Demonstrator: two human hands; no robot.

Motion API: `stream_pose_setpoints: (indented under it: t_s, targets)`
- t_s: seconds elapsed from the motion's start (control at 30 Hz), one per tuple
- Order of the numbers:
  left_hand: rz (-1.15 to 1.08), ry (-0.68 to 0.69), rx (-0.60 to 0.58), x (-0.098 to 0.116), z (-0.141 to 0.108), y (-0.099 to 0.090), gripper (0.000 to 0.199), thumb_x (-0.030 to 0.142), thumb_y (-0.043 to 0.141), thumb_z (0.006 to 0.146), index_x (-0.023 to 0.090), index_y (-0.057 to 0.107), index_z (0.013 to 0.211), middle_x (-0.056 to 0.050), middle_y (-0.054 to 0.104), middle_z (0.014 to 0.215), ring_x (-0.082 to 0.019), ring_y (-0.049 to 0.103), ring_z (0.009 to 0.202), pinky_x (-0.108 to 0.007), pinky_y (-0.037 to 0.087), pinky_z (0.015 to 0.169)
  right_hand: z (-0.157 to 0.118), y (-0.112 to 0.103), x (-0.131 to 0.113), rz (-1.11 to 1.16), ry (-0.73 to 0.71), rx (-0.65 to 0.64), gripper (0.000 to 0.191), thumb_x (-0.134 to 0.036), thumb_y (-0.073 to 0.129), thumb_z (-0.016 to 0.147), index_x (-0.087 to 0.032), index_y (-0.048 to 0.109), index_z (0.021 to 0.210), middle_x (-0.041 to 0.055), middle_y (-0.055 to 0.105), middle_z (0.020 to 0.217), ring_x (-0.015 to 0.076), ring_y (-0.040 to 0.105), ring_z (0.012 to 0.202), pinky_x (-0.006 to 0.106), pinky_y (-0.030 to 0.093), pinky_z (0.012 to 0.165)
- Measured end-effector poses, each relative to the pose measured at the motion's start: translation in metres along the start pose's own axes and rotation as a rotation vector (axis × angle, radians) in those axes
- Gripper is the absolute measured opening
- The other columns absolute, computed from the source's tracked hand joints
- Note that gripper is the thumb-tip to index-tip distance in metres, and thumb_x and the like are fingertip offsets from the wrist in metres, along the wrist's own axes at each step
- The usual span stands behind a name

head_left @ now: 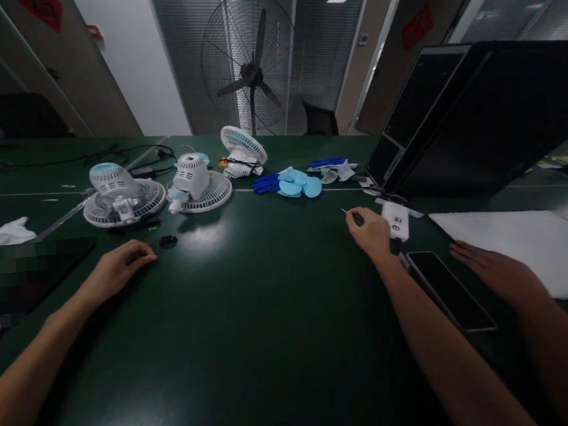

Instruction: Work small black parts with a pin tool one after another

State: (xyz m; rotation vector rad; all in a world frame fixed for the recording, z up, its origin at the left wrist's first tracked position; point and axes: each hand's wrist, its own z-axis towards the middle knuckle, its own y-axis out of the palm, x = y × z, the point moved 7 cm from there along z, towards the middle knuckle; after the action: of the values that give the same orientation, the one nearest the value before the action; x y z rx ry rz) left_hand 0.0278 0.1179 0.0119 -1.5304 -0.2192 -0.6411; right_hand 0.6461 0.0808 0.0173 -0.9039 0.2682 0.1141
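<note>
My left hand [121, 267] rests low over the dark green table, its fingers curled in toward the thumb; anything between them is hidden. Just right of it lies a small black part [167, 241], apart from the fingers. Between the thumb and fingertips of my right hand [372, 232] is a thin pale pin-like piece [344, 211], too small to name surely. Beside that hand sits a white box-shaped device [396, 221] marked with a number. Beyond my left hand, two white fan heads [120, 192] [195, 184] lie grille down.
A third small fan [242, 151] stands farther back, near light-blue fan blades [298, 183] and blue gloves [266, 183]. At right are a phone [449, 291], a white sheet [523, 243], a large black monitor [495, 112] and another person's hand [501, 272].
</note>
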Motion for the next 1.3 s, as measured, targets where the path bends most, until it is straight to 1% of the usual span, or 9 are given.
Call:
stream_pose_setpoints:
  t_s: [0.2, 0.3, 0.4, 0.57, 0.67, 0.83, 1.03, 1.17, 1.3]
  targets:
    - [0.019, -0.100, 0.133, -0.004, -0.003, -0.006, 0.057, 0.071, 0.043, 0.094, 0.019, 0.056, 0.112, -0.002, 0.071, 0.096, -0.019, 0.062, 0.082, -0.026, 0.047, 0.077, -0.009, 0.013, -0.060, 0.070, -0.159, -0.135, 0.025, -0.033, 0.050, 0.102, -0.020, 0.071, 0.104, 0.0090, 0.073, 0.104, 0.0236, 0.068, 0.088, 0.033, 0.048, 0.077]
    - [0.027, -0.107, 0.221, -0.007, -0.004, -0.008, 0.056, 0.069, 0.048, 0.092, 0.018, 0.058, 0.113, -0.002, 0.070, 0.088, -0.018, 0.061, 0.075, -0.023, 0.046, 0.070, -0.015, 0.020, -0.092, 0.107, -0.275, -0.239, 0.021, -0.033, 0.053, 0.102, -0.022, 0.070, 0.106, 0.0058, 0.073, 0.102, 0.0201, 0.067, 0.081, 0.030, 0.048, 0.073]
    - [0.011, -0.099, 0.254, -0.009, -0.003, -0.008, 0.059, 0.068, 0.050, 0.092, 0.017, 0.064, 0.118, -0.003, 0.073, 0.091, -0.018, 0.064, 0.079, -0.023, 0.047, 0.071, -0.023, 0.024, -0.112, 0.135, -0.373, -0.339, 0.016, -0.033, 0.058, 0.101, -0.023, 0.070, 0.106, 0.0034, 0.072, 0.098, 0.0168, 0.065, 0.073, 0.028, 0.047, 0.067]
    - [-0.042, -0.106, 0.245, -0.001, -0.002, -0.008, 0.063, 0.062, 0.051, 0.092, 0.017, 0.062, 0.136, -0.007, 0.075, 0.111, -0.023, 0.069, 0.092, -0.029, 0.053, 0.083, -0.028, 0.021, -0.120, 0.159, -0.412, -0.388, 0.016, -0.030, 0.056, 0.103, -0.022, 0.068, 0.111, 0.0037, 0.070, 0.099, 0.0156, 0.065, 0.074, 0.027, 0.047, 0.064]
    - [-0.104, -0.111, 0.237, 0.005, -0.002, -0.006, 0.064, 0.057, 0.049, 0.094, 0.014, 0.057, 0.141, -0.010, 0.075, 0.111, -0.023, 0.069, 0.091, -0.033, 0.054, 0.088, -0.031, 0.018, -0.121, 0.166, -0.410, -0.389, 0.016, -0.029, 0.056, 0.103, -0.021, 0.067, 0.109, 0.0040, 0.069, 0.098, 0.0152, 0.063, 0.073, 0.028, 0.046, 0.063]
    - [-0.230, -0.085, 0.276, 0.004, -0.003, -0.006, 0.063, 0.062, 0.057, 0.091, 0.013, 0.058, 0.131, -0.010, 0.076, 0.107, -0.021, 0.071, 0.089, -0.031, 0.056, 0.086, -0.046, 0.009, -0.125, 0.200, -0.416, -0.421, 0.015, -0.028, 0.056, 0.103, -0.019, 0.067, 0.110, 0.0046, 0.068, 0.099, 0.0143, 0.062, 0.071, 0.027, 0.046, 0.061]
    - [-0.226, -0.137, 0.319, 0.005, -0.001, -0.010, 0.066, 0.070, 0.060, 0.087, 0.016, 0.064, 0.124, -0.007, 0.077, 0.108, -0.020, 0.071, 0.087, -0.032, 0.057, 0.085, -0.072, -0.003, -0.139, 0.242, -0.485, -0.461, 0.015, -0.027, 0.057, 0.102, -0.020, 0.067, 0.112, 0.0037, 0.069, 0.101, 0.0138, 0.063, 0.074, 0.027, 0.046, 0.063]
    - [-0.278, -0.138, 0.378, 0.018, 0.006, -0.011, 0.069, 0.068, 0.060, 0.088, 0.013, 0.063, 0.130, -0.008, 0.076, 0.112, -0.020, 0.071, 0.092, -0.031, 0.056, 0.086, -0.073, -0.004, -0.141, 0.244, -0.478, -0.455, 0.015, -0.026, 0.057, 0.102, -0.020, 0.067, 0.112, 0.0037, 0.069, 0.100, 0.0143, 0.064, 0.076, 0.027, 0.046, 0.064]
    - [-0.336, -0.098, 0.346, 0.026, 0.012, -0.001, 0.070, 0.065, 0.063, 0.087, 0.010, 0.064, 0.130, -0.012, 0.075, 0.117, -0.022, 0.071, 0.095, -0.032, 0.056, 0.089, -0.070, -0.005, -0.141, 0.237, -0.476, -0.460, 0.015, -0.026, 0.057, 0.102, -0.020, 0.067, 0.111, 0.0035, 0.069, 0.099, 0.0144, 0.063, 0.075, 0.027, 0.046, 0.064]
